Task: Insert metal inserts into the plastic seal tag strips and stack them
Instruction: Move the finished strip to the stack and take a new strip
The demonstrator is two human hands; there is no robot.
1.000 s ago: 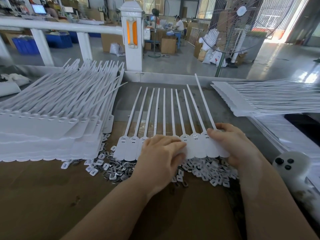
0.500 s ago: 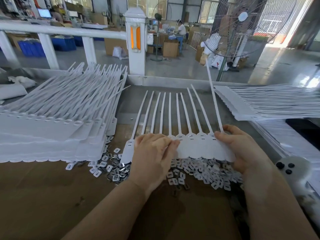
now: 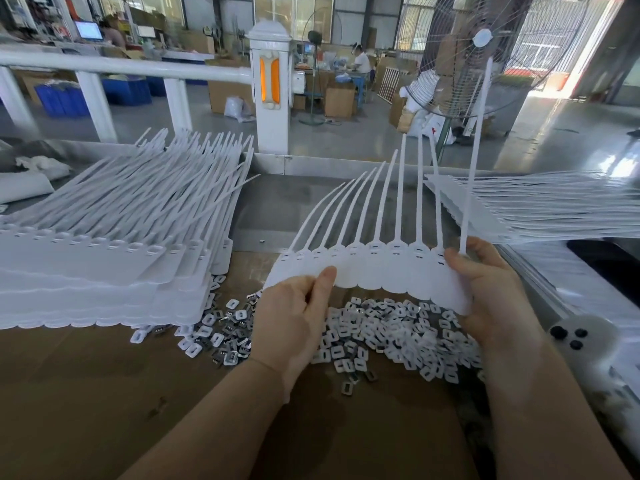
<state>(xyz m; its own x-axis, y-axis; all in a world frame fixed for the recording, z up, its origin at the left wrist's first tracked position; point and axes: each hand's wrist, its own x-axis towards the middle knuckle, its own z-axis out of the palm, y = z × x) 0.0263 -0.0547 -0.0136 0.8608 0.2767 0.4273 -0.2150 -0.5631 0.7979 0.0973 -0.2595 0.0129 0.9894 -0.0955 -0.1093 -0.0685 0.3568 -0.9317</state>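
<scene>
A: Head view, hands?
B: Left hand point(image 3: 294, 317) pinches the seal tag strip point(image 3: 374, 271) at its lower left edge, thumb on top. Right hand point(image 3: 491, 292) grips the strip's right end, fingers curled round it.
A: Strip location?
B: Held up off the cardboard point(image 3: 104, 393), over the loose metal inserts point(image 3: 388, 334). Tails fan upward. Stacked strips point(image 3: 104, 244) sit left, another stack point(image 3: 540, 206) right.
</scene>
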